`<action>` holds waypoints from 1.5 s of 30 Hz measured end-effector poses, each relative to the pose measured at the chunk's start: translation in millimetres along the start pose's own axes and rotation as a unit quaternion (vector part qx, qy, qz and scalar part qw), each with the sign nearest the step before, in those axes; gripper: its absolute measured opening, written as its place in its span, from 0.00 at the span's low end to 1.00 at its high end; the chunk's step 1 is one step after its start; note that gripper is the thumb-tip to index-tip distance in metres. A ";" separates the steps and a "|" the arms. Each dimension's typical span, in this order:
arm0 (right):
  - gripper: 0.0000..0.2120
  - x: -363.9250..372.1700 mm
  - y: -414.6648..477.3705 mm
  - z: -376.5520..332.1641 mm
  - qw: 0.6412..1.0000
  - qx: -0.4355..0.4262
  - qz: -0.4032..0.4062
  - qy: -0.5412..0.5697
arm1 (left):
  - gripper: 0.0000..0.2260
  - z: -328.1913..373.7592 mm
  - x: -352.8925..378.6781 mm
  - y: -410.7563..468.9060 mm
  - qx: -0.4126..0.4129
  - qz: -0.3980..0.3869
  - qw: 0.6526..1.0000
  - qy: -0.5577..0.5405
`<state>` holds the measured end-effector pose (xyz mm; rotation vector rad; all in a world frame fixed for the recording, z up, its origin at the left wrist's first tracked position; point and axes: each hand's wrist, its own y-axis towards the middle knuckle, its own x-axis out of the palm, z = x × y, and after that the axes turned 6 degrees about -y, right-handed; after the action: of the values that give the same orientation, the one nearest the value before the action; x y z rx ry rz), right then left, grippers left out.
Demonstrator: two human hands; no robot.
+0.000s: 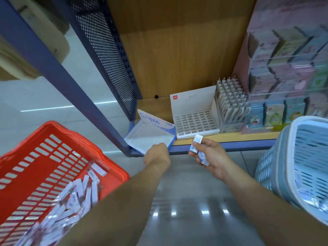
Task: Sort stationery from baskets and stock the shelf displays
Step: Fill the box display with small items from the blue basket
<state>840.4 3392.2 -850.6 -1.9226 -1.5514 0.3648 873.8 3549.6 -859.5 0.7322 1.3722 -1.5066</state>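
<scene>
The white slotted tray (192, 103) stands on the wooden shelf (230, 137), its slots bare. Just left of the tray an open blue and white Campus box (150, 135) sits at the shelf's corner, turned at an angle and overhanging the front edge.

The left hand (157, 155) is at the box's front wall, below and left of the tray. Its fingers are curled over that wall and appear to grip it; the fingertips themselves are hidden.

The right hand (211, 158) hovers just in front of the tray, off the shelf edge. Thumb and curled fingers hold a small bunch of blue and white packs (198, 139); the top pack pokes up close to the tray's front, not touching it.

Right of the tray, touching it, is a carton of upright grey pens (230, 100), and beyond that rows of pastel cards (276, 110).

Far left of the tray and lower, a red basket (26, 185) holds a heap of white packets (78, 197). Lower right of the tray is a pale blue basket (271, 166). Grey floor (186, 192) shows between the forearms.
</scene>
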 end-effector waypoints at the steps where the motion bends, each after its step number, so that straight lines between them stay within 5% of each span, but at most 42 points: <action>1: 0.05 1.5 -0.4 3.0 1.000 0.005 -0.012 -0.016 | 0.15 -4.2 4.3 -5.4 -0.006 -0.001 1.000 -0.002; 8: 0.06 9.5 -4.7 26.4 0.987 0.035 -0.078 -0.137 | 0.11 -15.8 30.8 -40.1 0.078 -0.010 0.997 0.025; 17: 0.07 -6.4 18.1 40.0 0.978 -0.030 0.003 -0.205 | 0.12 3.7 53.9 -47.3 0.207 -0.032 0.969 -0.134; 22: 0.03 -28.6 29.2 41.8 0.937 -0.109 0.049 -0.329 | 0.12 -4.1 35.0 -30.5 0.073 0.106 0.924 -0.361; 27: 0.03 -50.5 30.6 33.1 0.877 -0.117 0.035 -0.465 | 0.20 -11.1 24.4 -5.7 -0.056 0.032 0.800 -0.596; 28: 0.02 -51.0 29.7 29.7 0.866 -0.118 0.028 -0.485 | 0.20 -12.2 25.1 -3.0 -0.057 0.035 0.802 -0.594; 32: 0.04 -51.7 30.1 16.2 0.858 -0.118 0.004 -0.500 | 0.16 -25.1 20.9 6.6 -0.076 0.118 0.906 -0.399; 36: 0.06 -50.3 35.7 12.2 0.865 -0.110 0.000 -0.489 | 0.21 -36.9 19.7 15.0 -0.095 0.023 0.951 -0.295; 39: 0.08 -43.6 44.6 8.1 0.878 -0.103 0.021 -0.467 | 0.18 -38.0 20.1 22.7 -0.084 -0.017 0.965 -0.247; 45: 0.11 -24.1 76.8 -7.6 0.881 -0.140 0.092 -0.442 | 0.16 -28.9 13.8 33.4 -0.059 0.039 0.963 -0.261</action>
<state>897.7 3359.0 -896.9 -2.2816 -2.0472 1.3113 894.4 3576.5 -891.1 0.2769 1.0071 -1.4100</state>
